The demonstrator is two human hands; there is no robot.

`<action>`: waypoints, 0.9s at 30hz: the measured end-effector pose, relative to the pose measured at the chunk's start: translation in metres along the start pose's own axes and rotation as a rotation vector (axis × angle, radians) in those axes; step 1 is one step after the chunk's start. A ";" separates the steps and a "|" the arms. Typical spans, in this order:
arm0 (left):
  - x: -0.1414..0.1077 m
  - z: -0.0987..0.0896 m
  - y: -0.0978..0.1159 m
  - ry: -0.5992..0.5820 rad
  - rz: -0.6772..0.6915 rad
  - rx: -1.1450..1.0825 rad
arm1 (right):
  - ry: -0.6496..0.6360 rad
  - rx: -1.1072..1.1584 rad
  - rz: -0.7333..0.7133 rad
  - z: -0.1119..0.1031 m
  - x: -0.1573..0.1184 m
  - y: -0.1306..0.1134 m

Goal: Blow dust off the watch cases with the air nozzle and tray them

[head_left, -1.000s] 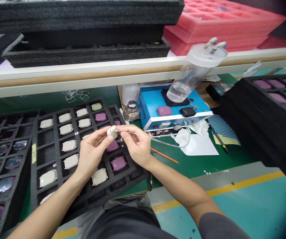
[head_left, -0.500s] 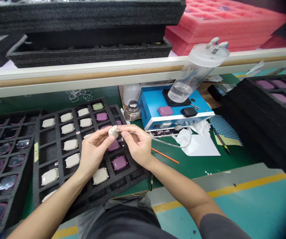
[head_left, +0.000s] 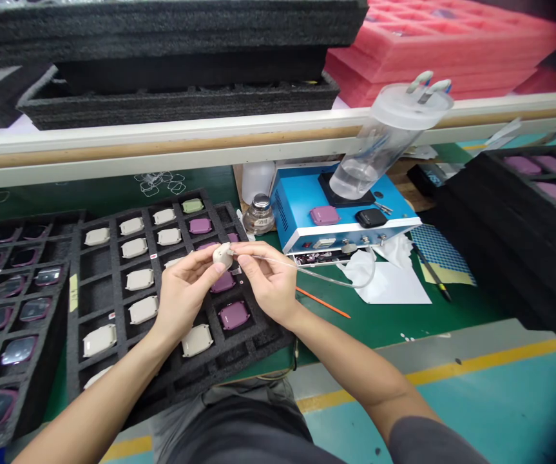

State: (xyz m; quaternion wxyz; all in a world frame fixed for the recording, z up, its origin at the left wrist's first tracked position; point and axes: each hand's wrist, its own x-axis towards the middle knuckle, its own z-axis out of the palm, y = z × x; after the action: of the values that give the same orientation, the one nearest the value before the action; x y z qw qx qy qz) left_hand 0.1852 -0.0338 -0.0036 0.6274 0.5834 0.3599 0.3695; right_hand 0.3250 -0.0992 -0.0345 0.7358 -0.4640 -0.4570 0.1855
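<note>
We see a bright, evenly lit scene, with the light seeming to fall softly from above, though no lamp shows. Shadows stay faint, gathering mostly under the left hand and right hand and in the cells of the black foam tray. Glare streaks the glossy watch faces at lower left and the clear plastic jar. Wide-angle bending tilts the white rail (we notice it most toward the edges). The black foam block at right looks dark and soft, out of focus, and the teal floor fades into shadow at the lower right corner.
</note>
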 end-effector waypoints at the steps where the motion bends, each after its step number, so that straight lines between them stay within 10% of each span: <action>1: 0.000 0.000 0.000 0.001 -0.003 -0.001 | -0.001 0.000 0.003 0.000 0.000 0.000; 27: 0.004 -0.001 0.000 0.009 -0.169 -0.335 | 0.039 0.067 0.066 0.000 -0.006 0.004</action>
State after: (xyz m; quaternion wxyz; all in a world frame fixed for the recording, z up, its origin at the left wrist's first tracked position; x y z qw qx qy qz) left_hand 0.1862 -0.0299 -0.0033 0.7430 0.4369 0.3436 0.3729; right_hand 0.3225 -0.1016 -0.0415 0.7533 -0.4573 -0.4206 0.2156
